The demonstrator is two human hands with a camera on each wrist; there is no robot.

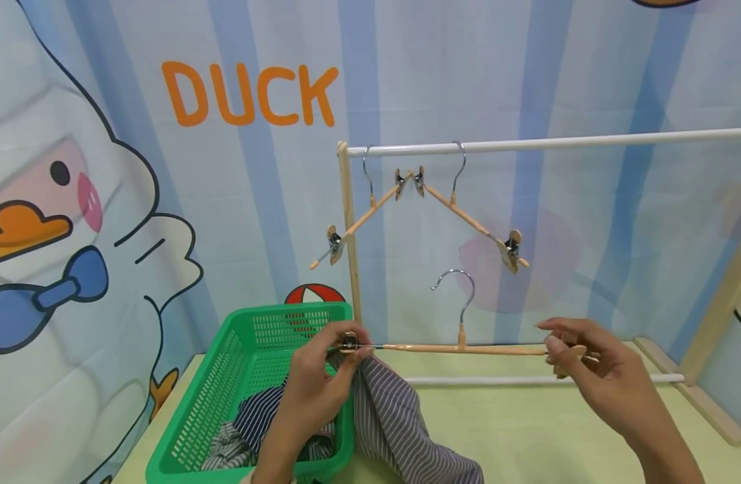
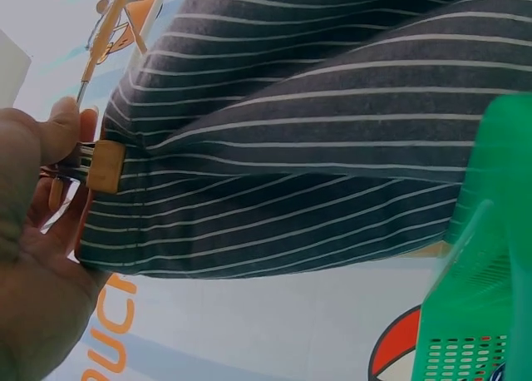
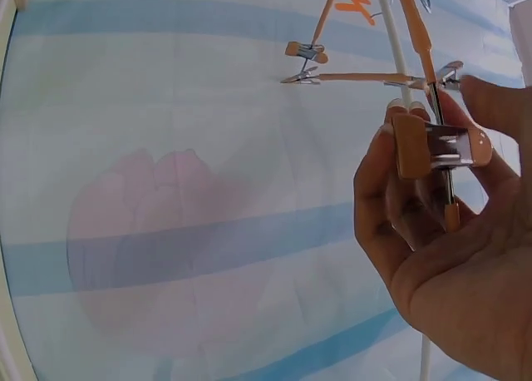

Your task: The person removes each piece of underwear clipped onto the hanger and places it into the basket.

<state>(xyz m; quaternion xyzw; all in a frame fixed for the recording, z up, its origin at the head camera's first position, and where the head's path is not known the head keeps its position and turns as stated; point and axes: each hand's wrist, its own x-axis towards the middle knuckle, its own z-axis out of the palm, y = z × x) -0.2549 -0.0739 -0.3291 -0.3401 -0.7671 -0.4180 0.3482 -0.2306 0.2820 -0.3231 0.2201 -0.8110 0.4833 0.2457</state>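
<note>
A wooden clip hanger [image 1: 430, 348] with a metal hook is held level between both hands. At its left end my left hand [image 1: 318, 376] pinches the clip [image 2: 105, 166], which sits over the edge of a dark grey garment with white stripes [image 1: 394, 417]. That garment hangs down beside the basket, its lower part on the table. My right hand [image 1: 612, 376] holds the hanger's right end, fingers curled behind the bar. In the right wrist view the clip there [image 3: 411, 146] has no cloth in it.
A green basket [image 1: 219, 376] with striped clothes [image 1: 258, 413] stands at the left on the pale table [image 1: 527, 417]. Behind, a white rail [image 1: 557, 143] on a wooden post [image 1: 353, 269] carries a left hanger [image 1: 370, 212] and a right hanger [image 1: 473, 222]. A lower white bar [image 1: 497, 381] runs behind the hands.
</note>
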